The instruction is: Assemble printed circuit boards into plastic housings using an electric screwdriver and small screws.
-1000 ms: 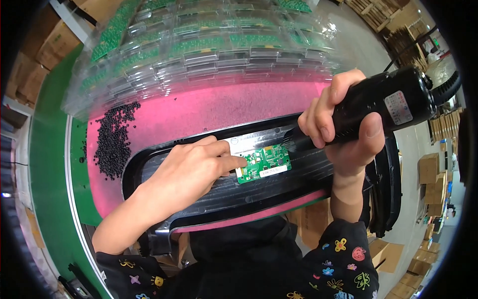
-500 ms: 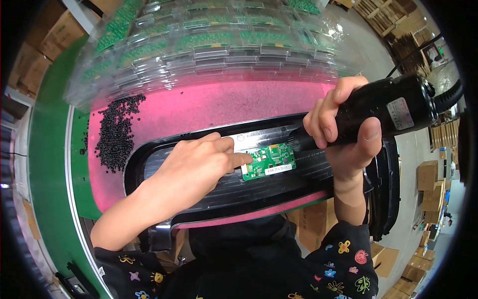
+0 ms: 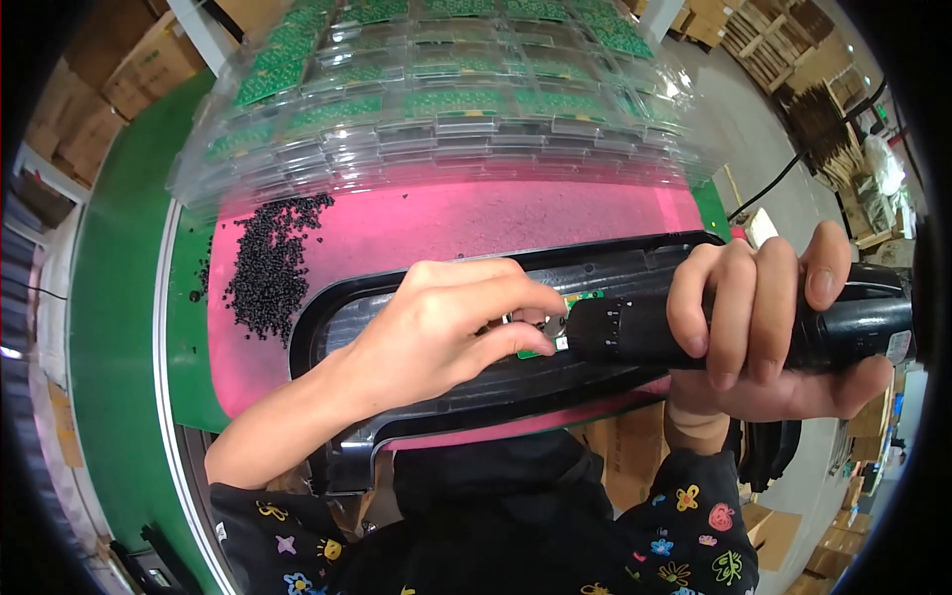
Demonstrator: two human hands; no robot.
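Observation:
My right hand [image 3: 764, 312] is wrapped round a black powered screwdriver [image 3: 645, 332], held nearly level with its nose to the left. My left hand [image 3: 451, 322] is at that nose, thumb and forefinger curled in a pinch; any small part between the fingertips is too hidden to name. Beneath them a green circuit board [image 3: 587, 297] lies in a long black plastic housing [image 3: 416, 409]. The left fingers and the screwdriver cover most of the board.
A heap of small black screws [image 3: 270, 273] lies on the pink mat [image 3: 436, 220] at the left. Stacked clear plastic trays [image 3: 446, 129] with green boards stand at the back. More black housings [image 3: 772, 454] are at the right, beside cardboard boxes [image 3: 773, 521].
The screwdriver has turned to a more level position as my right hand moved right and lower. My left hand has moved right, from pointing on the board to a pinch at the screwdriver's nose.

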